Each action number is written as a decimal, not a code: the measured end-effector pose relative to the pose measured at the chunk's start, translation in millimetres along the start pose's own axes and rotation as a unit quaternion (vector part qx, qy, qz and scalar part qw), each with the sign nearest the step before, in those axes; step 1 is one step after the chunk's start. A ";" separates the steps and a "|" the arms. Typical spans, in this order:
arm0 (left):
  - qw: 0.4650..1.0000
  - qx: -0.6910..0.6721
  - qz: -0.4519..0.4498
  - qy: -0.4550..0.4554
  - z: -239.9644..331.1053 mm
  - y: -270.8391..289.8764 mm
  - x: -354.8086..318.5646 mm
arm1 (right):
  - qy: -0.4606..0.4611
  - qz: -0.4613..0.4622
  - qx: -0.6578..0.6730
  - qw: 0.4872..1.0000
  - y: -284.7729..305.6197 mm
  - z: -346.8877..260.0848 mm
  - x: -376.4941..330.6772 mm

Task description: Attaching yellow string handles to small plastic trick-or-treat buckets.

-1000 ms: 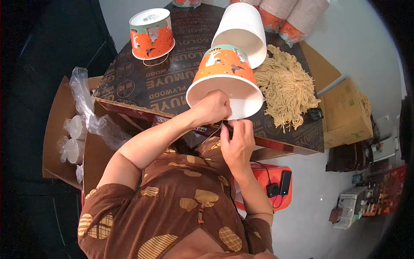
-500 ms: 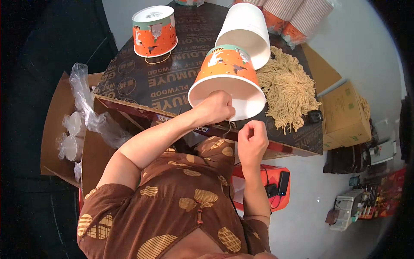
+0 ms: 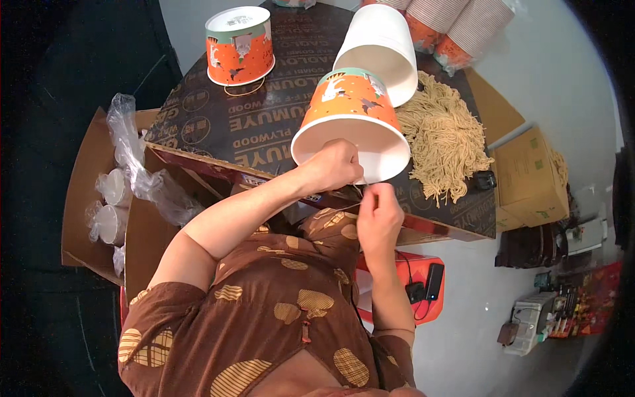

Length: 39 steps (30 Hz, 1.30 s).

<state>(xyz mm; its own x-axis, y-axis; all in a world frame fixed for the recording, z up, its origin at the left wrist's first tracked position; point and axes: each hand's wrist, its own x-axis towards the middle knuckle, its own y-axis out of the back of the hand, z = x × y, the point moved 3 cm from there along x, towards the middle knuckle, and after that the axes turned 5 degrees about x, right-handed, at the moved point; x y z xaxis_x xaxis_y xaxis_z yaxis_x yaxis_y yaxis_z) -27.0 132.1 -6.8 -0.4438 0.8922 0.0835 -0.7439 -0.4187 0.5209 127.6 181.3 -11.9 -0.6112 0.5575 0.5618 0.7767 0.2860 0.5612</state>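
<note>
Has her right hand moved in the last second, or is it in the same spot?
Yes. The right hand has drawn slightly back from the rim of the orange paper bucket, toward the person's chest and below the table edge.

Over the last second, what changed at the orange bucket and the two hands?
The right hand drew back from the orange paper bucket rim toward the body, pinching a thin cord, and no longer shows the dark tool. The left hand kept gripping the rim; the bucket shifted only slightly. The finished bucket and cord pile stayed.

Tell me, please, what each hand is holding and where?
Left hand holds the orange paper bucket by its open rim; right hand pinches a thin string near the rim.
</note>
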 end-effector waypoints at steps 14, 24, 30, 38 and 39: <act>0.995 -0.030 -0.072 0.059 8.3 3.6 -3.0 | 0.005 -0.081 -0.090 0.993 8.4 -3.6 -0.4; 0.997 0.018 -0.052 -0.047 6.7 1.9 -7.2 | -0.007 -0.041 -0.034 0.999 -9.9 1.1 0.7; 0.989 0.081 -0.077 -0.094 9.1 -0.6 -10.3 | -0.065 -0.039 0.002 0.997 -11.1 0.9 8.6; 0.988 0.062 -0.011 -0.138 1.2 -1.3 -9.5 | -0.090 -0.058 0.059 0.993 14.0 -8.7 4.4; 0.992 0.039 -0.048 -0.106 4.1 2.7 -8.3 | -0.065 -0.062 0.048 0.995 20.2 -10.0 1.3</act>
<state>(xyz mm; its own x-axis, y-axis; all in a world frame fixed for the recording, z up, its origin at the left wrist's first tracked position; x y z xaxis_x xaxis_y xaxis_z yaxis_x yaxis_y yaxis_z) -23.3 124.3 -2.6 -0.2507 0.9465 0.2033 -0.7331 -0.3228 0.5986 141.0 180.0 6.3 -0.6833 0.6078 0.4046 0.7111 0.4280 0.5579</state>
